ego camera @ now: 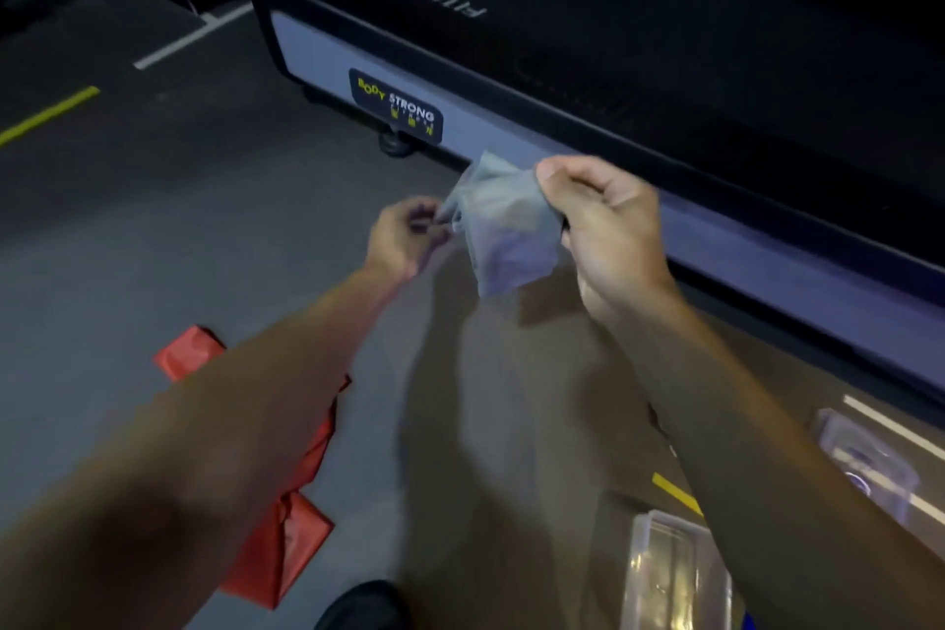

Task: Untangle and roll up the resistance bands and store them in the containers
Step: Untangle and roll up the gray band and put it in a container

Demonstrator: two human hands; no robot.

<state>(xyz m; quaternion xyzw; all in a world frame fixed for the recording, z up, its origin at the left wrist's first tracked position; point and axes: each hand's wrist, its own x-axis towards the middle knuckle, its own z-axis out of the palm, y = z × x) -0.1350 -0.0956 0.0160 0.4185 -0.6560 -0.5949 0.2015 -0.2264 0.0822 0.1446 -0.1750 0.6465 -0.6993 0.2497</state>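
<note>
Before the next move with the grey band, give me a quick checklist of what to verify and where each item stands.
1. Both hands on the band: ok. The left hand pinches one edge of the grey stretchy resistance band and the right hand grips the other.
2. Band lifted off the floor: ok.
3. Band free of twists: cannot tell, it hangs bunched.
4. Clear plastic container within reach: ok, on the floor under the right arm.
5. Container empty: cannot tell, glare.
6. Red flat resistance band handled: not ok, it lies crumpled on the floor.
</note>
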